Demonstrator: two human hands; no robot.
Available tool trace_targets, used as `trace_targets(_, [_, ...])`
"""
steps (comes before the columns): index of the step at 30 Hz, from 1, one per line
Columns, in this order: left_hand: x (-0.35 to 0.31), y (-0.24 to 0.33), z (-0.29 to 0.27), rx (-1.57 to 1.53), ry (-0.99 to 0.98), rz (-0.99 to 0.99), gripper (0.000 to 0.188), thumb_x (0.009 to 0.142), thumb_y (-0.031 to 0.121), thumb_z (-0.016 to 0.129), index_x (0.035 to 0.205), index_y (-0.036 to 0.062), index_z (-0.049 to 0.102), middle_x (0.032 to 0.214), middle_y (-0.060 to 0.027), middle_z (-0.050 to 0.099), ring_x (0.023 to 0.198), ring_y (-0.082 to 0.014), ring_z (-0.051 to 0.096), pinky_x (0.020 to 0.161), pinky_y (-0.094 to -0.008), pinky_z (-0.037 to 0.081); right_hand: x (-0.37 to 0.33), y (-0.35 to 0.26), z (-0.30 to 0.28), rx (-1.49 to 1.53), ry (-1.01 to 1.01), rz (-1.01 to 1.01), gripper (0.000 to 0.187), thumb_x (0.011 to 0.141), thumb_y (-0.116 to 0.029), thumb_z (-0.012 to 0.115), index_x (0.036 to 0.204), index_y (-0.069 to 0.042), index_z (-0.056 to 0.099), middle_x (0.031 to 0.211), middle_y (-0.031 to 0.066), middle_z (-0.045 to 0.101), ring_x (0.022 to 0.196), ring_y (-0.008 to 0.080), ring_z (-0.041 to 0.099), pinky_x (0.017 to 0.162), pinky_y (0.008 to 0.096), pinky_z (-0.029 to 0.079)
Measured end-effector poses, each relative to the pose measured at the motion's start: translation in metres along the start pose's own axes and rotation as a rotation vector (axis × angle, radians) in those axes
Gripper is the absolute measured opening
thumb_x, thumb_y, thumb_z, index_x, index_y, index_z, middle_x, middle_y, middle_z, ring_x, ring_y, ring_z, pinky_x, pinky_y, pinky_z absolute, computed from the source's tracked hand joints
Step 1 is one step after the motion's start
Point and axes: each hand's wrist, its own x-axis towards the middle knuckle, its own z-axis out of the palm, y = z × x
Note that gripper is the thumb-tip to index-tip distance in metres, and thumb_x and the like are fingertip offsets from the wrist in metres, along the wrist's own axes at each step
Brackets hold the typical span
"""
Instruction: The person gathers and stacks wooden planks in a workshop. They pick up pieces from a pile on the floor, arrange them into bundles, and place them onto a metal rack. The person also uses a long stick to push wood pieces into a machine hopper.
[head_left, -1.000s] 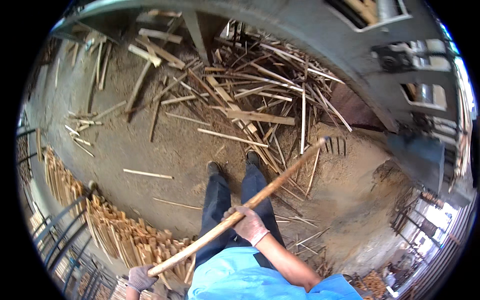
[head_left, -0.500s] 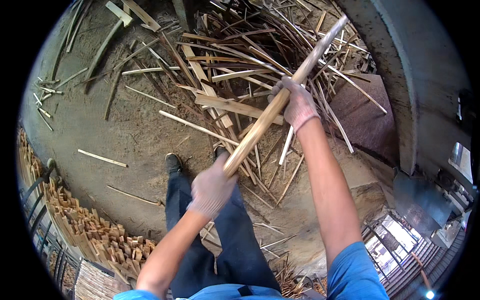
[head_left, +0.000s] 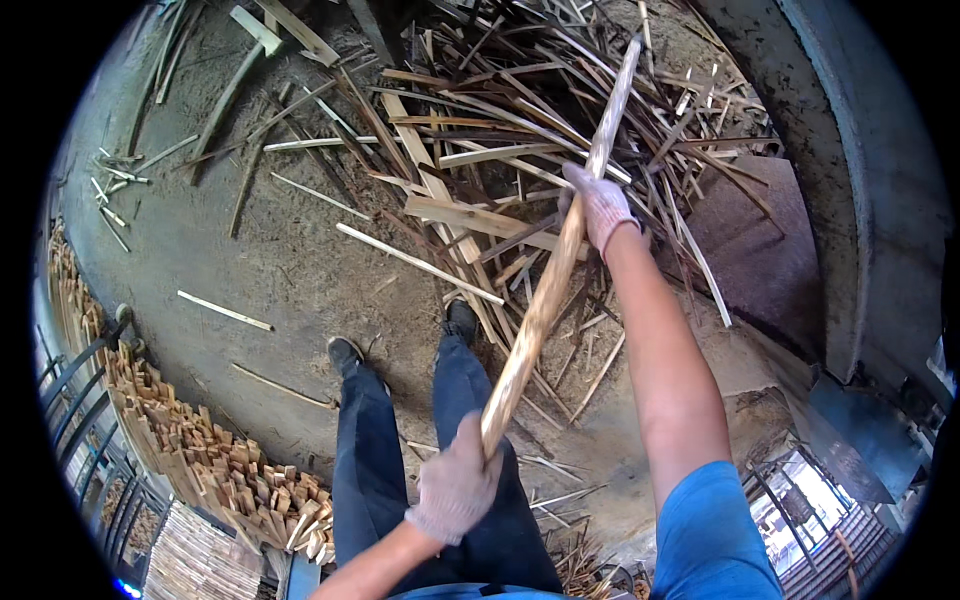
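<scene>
A long, light wooden pole (head_left: 545, 315) slants across the view, from near my knees up over a heap of scrap wood strips (head_left: 510, 105). My left hand (head_left: 458, 485), in a pale knit glove, is wrapped round the pole's near end. Farther up, my right hand (head_left: 603, 208), gloved the same way, grips it around the middle. The far tip reaches over the heap's right part; whether it touches the strips I cannot tell. Under the pole, next to my right hand, lies a flat board (head_left: 480, 218) among the strips.
Loose sticks (head_left: 225, 310) lie scattered on the dusty floor. Stacked short wood pieces (head_left: 215, 440) line the lower left beside a metal railing (head_left: 80, 420). A large metal wall (head_left: 840, 190) stands at the right, with a flat reddish-brown plate (head_left: 755, 240) near it.
The pole has swung steeper. My left hand has drawn its near end back toward my body and slightly right. Both hands keep their hold, and the view has shifted a little.
</scene>
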Motion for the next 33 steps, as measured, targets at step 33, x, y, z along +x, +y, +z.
trace_targets(33, [-0.367,-0.34,-0.131,0.267,-0.366,-0.525,0.057,0.091,0.038,0.063,0.141,0.0132,0.051,0.103,-0.0273,0.07,0.095,-0.0491,0.067,0.084,-0.0547,0.054,-0.435,0.244,0.284,0.209,0.216,0.506,0.026,0.082,-0.017,0.067,0.094,0.005,0.057,0.066,0.0131,0.064,0.052,0.0236,0.066,0.049,0.0384,0.053])
